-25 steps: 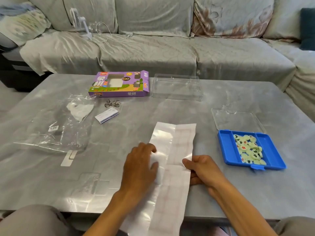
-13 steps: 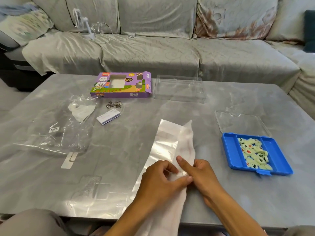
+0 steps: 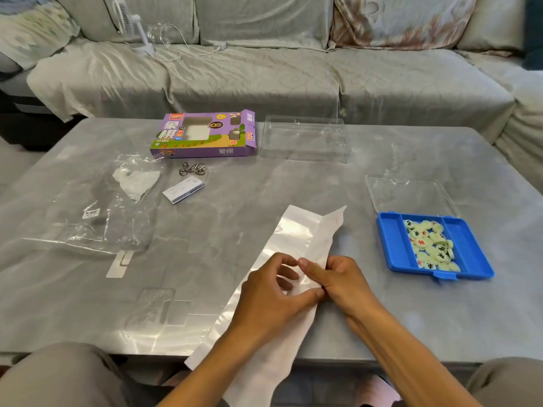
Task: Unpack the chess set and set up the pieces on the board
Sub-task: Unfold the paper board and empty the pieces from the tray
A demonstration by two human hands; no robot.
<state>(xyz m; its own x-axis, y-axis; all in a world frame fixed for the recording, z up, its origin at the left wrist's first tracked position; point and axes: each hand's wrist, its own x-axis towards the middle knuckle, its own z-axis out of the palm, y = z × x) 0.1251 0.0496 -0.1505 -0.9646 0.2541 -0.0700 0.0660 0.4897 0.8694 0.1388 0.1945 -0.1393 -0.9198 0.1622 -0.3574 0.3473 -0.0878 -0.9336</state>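
Step in hand: unfolding the board sheet point(image 3: 296, 248), folded lengthwise at the near table point(image 3: 88, 304) edge. Left hand point(image 3: 273, 301) and right hand point(image 3: 340, 283) both pinch its folds. Pieces point(image 3: 430, 245) wait in the blue tray point(image 3: 390, 248). Next: spread the flaps apart and flatten.

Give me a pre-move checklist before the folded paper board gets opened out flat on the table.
1. Both hands on the sheet: ok. The left hand and right hand pinch the paper board at its middle.
2. Board unfolded: not ok. It is a narrow folded strip, its near end hanging over the table edge.
3. Room to the right: cannot tell. The blue tray lies apart from the strip but near.
4. Pieces contained: ok. The pieces lie in the tray's middle compartment.
5. Room to the left: ok. The plastic bag and small card lie well off.
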